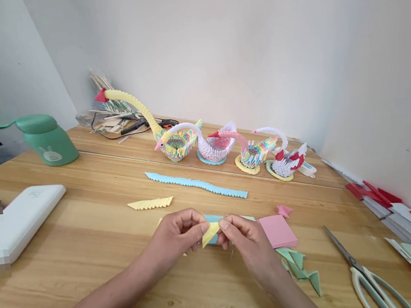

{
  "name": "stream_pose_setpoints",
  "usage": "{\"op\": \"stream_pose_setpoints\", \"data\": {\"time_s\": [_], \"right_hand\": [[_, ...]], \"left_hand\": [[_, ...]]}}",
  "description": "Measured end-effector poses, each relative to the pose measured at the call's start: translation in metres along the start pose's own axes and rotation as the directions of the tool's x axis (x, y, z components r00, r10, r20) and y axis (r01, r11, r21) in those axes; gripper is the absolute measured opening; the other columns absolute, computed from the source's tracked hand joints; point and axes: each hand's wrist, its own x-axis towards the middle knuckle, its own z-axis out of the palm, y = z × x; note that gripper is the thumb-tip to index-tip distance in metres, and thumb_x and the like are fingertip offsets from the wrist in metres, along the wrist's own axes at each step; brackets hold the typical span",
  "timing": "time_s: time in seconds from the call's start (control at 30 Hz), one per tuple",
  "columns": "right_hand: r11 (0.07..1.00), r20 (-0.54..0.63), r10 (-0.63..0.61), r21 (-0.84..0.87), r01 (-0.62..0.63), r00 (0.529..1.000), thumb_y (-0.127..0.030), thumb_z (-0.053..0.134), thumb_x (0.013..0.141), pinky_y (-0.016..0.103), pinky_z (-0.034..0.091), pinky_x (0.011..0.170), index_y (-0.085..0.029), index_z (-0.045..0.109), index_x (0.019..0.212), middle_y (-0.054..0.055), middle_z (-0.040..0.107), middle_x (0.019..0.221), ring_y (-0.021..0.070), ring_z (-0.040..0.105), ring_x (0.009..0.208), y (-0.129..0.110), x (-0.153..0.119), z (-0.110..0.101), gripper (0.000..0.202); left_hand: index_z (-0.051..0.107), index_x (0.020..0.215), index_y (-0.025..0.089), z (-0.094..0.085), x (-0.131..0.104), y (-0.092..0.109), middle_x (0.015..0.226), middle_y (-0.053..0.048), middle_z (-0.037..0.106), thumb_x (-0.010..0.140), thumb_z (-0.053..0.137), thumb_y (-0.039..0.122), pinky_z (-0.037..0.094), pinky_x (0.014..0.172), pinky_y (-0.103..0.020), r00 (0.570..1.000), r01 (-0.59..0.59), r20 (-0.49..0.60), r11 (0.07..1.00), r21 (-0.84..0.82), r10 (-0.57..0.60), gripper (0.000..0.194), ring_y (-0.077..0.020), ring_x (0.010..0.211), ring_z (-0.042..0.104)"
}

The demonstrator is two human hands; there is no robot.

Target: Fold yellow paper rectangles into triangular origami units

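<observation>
Between my two hands is a small folded piece of yellow paper (210, 234). My left hand (180, 231) pinches its left end between thumb and finger, and my right hand (244, 235) grips the right end. Both hands are held over blue paper (214, 218), which they partly cover. Just beyond them lie a short strip of interlocked yellow paper pieces (151, 204) and a longer wavy blue strip (196, 183). Right of my right hand are a pink paper stack (277, 231), a small pink folded piece (284, 210) and several green folded triangles (298, 266).
Several paper swans (179, 145) stand along the back near the wall. White-handled scissors (363, 269) lie at the right, beside paper packs (397, 208). At the left are a green bottle (49, 140) and a white power bank (33, 219). A glue gun (148, 125) and sticks lie behind.
</observation>
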Motion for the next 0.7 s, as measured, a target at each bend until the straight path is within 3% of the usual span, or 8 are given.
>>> {"op": "stream_pose_setpoints", "data": {"time_s": [0.2, 0.33, 0.5, 0.7], "right_hand": [[0.994, 0.013, 0.030, 0.106, -0.031, 0.999, -0.045, 0.061, 0.078, 0.026, 0.043, 0.064, -0.019, 0.063, 0.091, -0.001, 0.061, 0.067, 0.0149, 0.056, 0.066, 0.002, 0.000, 0.003, 0.030], [0.997, -0.008, 0.030, 0.073, -0.029, 1.000, -0.039, 0.066, 0.074, 0.024, 0.042, 0.059, -0.018, 0.063, 0.089, -0.002, 0.057, 0.063, 0.0133, 0.054, 0.062, 0.001, 0.001, 0.003, 0.027], [0.998, -0.021, 0.017, 0.063, -0.016, 1.000, -0.035, 0.064, 0.073, 0.025, 0.043, 0.058, -0.018, 0.063, 0.090, -0.003, 0.054, 0.062, 0.0142, 0.055, 0.062, -0.001, 0.001, 0.003, 0.024], [0.995, -0.056, 0.015, 0.101, -0.009, 0.998, -0.030, 0.062, 0.072, 0.027, 0.044, 0.060, -0.018, 0.063, 0.089, -0.004, 0.050, 0.063, 0.0139, 0.056, 0.061, -0.003, 0.001, 0.005, 0.022]], "left_hand": [[0.056, 0.063, 0.016, 0.007, -0.006, 0.005, 0.058, 0.002, 0.055, 0.078, 0.053, 0.028, 0.033, 0.051, -0.020, 0.968, -0.174, -0.126, 0.944, 0.280, 0.216, 0.019, -0.0104, 0.054, 0.045], [0.059, 0.064, 0.016, 0.008, -0.009, 0.003, 0.059, 0.002, 0.057, 0.080, 0.052, 0.024, 0.033, 0.052, -0.021, 0.947, -0.231, -0.109, 0.875, 0.426, 0.304, 0.019, -0.0110, 0.055, 0.047], [0.052, 0.073, 0.018, 0.007, -0.007, -0.005, 0.059, 0.004, 0.055, 0.085, 0.048, 0.032, 0.036, 0.050, -0.020, 0.977, -0.174, -0.089, 0.962, 0.209, 0.195, 0.019, -0.0106, 0.054, 0.050], [0.043, 0.084, 0.020, 0.008, -0.001, -0.010, 0.061, 0.005, 0.056, 0.083, 0.051, 0.038, 0.037, 0.044, -0.019, 0.997, -0.058, 0.042, 0.993, -0.107, 0.063, 0.019, -0.0077, 0.043, 0.048]]}}
